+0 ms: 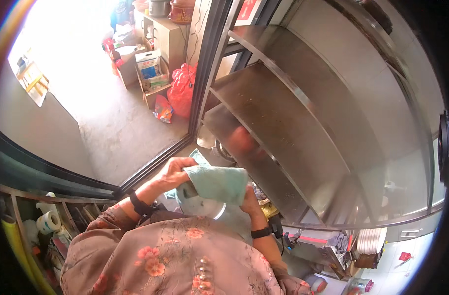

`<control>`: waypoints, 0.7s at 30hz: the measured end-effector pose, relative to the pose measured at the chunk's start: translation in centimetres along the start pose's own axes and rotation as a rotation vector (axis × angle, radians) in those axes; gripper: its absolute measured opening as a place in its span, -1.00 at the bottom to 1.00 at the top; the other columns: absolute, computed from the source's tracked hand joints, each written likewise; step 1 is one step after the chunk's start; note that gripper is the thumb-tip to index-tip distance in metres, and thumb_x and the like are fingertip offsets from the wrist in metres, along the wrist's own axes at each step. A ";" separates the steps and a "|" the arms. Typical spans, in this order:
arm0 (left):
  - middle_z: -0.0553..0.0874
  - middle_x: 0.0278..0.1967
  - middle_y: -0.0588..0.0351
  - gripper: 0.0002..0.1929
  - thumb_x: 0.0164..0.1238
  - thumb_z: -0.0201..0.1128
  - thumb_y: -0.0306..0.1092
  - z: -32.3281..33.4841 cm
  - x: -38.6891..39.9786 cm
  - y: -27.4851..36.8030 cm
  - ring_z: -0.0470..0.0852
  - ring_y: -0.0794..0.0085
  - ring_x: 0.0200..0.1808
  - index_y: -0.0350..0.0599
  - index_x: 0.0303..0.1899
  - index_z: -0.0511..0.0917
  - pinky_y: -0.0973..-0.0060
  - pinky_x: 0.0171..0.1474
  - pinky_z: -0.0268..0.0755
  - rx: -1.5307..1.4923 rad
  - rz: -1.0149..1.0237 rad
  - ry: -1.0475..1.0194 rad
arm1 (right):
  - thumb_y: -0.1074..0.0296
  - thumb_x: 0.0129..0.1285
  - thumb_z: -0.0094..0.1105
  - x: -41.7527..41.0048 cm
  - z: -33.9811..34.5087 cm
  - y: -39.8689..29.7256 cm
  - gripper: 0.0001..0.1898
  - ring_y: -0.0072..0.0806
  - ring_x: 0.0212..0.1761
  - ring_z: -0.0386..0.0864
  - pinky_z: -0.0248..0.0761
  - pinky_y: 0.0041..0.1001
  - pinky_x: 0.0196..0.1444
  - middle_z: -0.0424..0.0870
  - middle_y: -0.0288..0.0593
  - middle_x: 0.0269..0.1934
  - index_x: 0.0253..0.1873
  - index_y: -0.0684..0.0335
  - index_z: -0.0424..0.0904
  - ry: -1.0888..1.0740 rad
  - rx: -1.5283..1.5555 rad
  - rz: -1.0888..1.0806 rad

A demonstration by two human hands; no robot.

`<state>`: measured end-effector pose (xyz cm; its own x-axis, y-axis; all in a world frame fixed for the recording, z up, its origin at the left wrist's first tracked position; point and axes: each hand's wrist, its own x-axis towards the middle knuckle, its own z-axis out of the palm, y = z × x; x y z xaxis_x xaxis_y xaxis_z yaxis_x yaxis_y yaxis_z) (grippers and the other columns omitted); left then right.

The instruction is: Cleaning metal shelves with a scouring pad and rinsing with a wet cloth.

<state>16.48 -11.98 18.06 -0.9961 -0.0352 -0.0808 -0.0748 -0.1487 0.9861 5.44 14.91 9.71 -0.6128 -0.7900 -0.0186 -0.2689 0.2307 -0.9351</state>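
A light green cloth (219, 182) is stretched between my two hands in front of my chest. My left hand (174, 172) grips its left end, with a fold of cloth sticking up beyond the fingers. At its right edge, my right hand (250, 201) holds the cloth, the fingers partly hidden behind it. Below the cloth is a round, pale basin (204, 207) with a shiny rim, partly covered by the cloth. Stainless steel shelves (268, 110) rise ahead and to the right of my hands.
A dark-framed doorway (154, 162) opens at the left. Beyond it are cardboard boxes (148, 97), a red plastic bag (182, 90) and a wooden cabinet (172, 40). Stacked plates (370, 240) stand at the lower right; a paper roll (49, 222) lies on a shelf at the lower left.
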 end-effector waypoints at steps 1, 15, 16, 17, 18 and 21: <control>0.65 -0.40 0.23 -0.84 0.26 0.19 -0.37 -0.8 -0.3 -0.1 0.58 0.64 -0.31 -0.27 -0.28 0.61 0.60 -0.21 0.46 0.032 -0.041 0.073 | 0.14 0.39 -0.03 0.2 0.0 -1.0 -0.65 -0.55 -0.07 0.54 0.41 -0.50 -0.01 0.65 -0.17 -0.09 -0.02 0.33 0.57 -0.004 0.000 0.002; 0.65 -0.44 0.17 -0.78 0.25 0.13 -0.31 -5.8 6.0 2.6 0.54 0.60 -0.40 -0.28 -0.25 0.61 0.58 -0.29 0.41 0.417 0.264 0.498 | 0.30 0.30 0.08 10.0 -5.8 -13.1 -0.79 -0.27 -0.54 0.47 0.33 -0.43 -0.40 0.50 -0.02 -0.55 -0.25 0.37 0.49 0.441 -0.263 -0.309; 0.65 -0.44 0.09 -0.78 0.22 0.12 -0.32 -6.0 6.7 3.5 0.56 0.56 -0.40 -0.26 -0.23 0.61 0.56 -0.27 0.42 0.594 0.291 0.548 | 0.30 0.30 0.08 10.7 -6.6 -13.5 -0.79 -0.27 -0.54 0.47 0.33 -0.43 -0.40 0.50 -0.02 -0.55 -0.25 0.37 0.49 0.431 -0.262 -0.326; 0.66 -0.43 0.01 -0.77 0.20 0.12 -0.34 -6.1 7.5 4.4 0.58 0.52 -0.41 -0.24 -0.20 0.62 0.54 -0.26 0.42 0.773 0.315 0.597 | 0.31 0.29 0.09 11.3 -7.3 -14.1 -0.80 -0.40 -0.53 0.42 0.32 -0.45 -0.41 0.48 -0.06 -0.56 -0.26 0.37 0.50 0.419 -0.254 -0.334; 0.64 -0.47 -0.09 -0.75 0.15 0.11 -0.35 -6.6 8.2 5.1 0.59 0.43 -0.47 -0.20 -0.18 0.63 0.49 -0.30 0.44 0.938 0.463 0.627 | 0.32 0.29 0.09 11.9 -7.8 -14.6 -0.81 -0.52 -0.52 0.37 0.31 -0.46 -0.41 0.45 -0.10 -0.57 -0.27 0.36 0.50 0.410 -0.244 -0.341; 0.62 -0.47 -0.14 -0.76 0.14 0.11 -0.25 -7.0 10.2 7.3 0.59 -0.03 -0.36 -0.22 -0.30 0.60 0.22 -0.25 0.42 0.851 0.238 0.636 | 0.33 0.28 0.11 14.2 -9.8 -15.7 -0.81 -0.61 -0.49 0.30 0.29 -0.49 -0.40 0.40 -0.18 -0.58 -0.29 0.37 0.51 0.413 -0.362 -0.389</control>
<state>6.12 -20.30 23.39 -0.8012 -0.5138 0.3067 -0.1347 0.6543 0.7442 -6.31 5.69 27.61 -0.6356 -0.5883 0.4998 -0.7155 0.2060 -0.6675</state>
